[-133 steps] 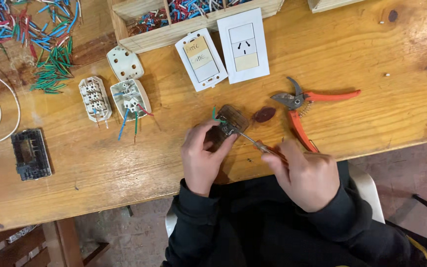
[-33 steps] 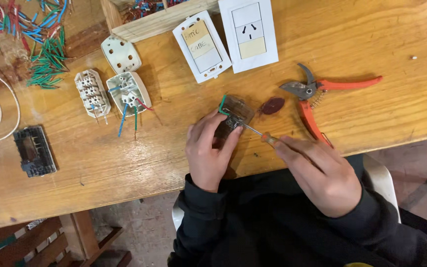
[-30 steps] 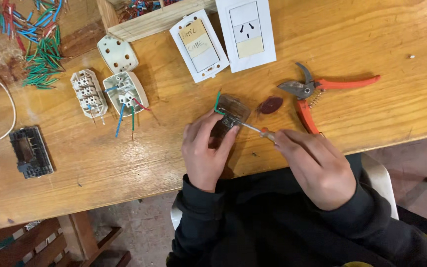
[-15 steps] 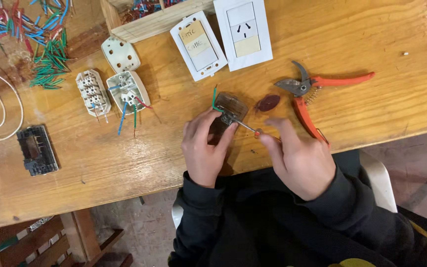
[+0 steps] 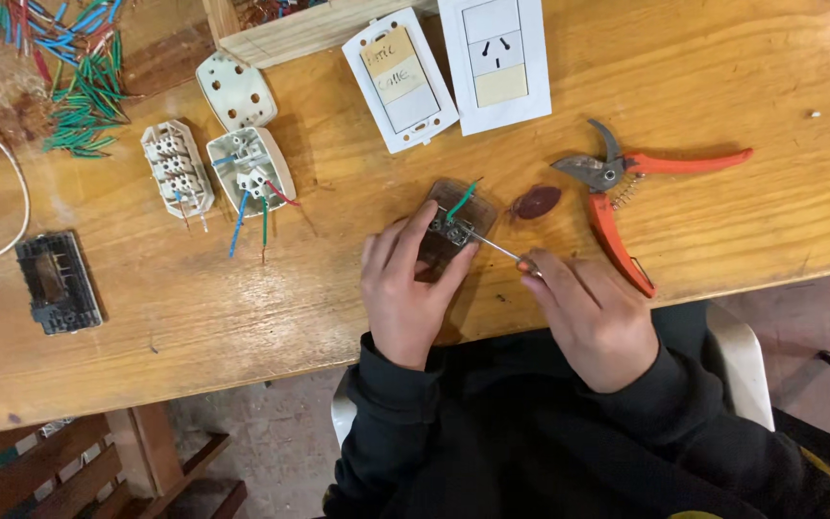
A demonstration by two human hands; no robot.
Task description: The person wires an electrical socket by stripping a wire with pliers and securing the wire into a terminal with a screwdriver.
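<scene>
**Two hands working a screwdriver into a small electrical module**

Near the middle of the frame, the left hand (image 5: 405, 293) is grasping a small brownish switch module (image 5: 453, 226), its fingers wrapping the sides and pressing it down against the wooden counter (image 5: 242, 317). A short green wire (image 5: 461, 200) is sticking up out of the module's top. The right hand (image 5: 596, 317), just to the right, is pinching a thin screwdriver (image 5: 497, 250) between its fingertips; the metal shaft is slanting up and left, and its tip is meeting the module's terminal block.

Just right of the module, a dark reddish oval piece (image 5: 536, 202) is lying flat, and beyond it a pair of orange-handled cutters (image 5: 622, 192) is resting with handles spread. Two white wall plates (image 5: 449, 67) are sitting side by side at the top centre. To the left, two white plug bodies (image 5: 213, 168) are lying open with blue, green and red wires trailing from them, a white cover (image 5: 232, 91) above them. A heap of coloured wire offcuts (image 5: 69, 67) is filling the upper left corner, and a dark frame (image 5: 58, 281) is lying at the left edge.
</scene>
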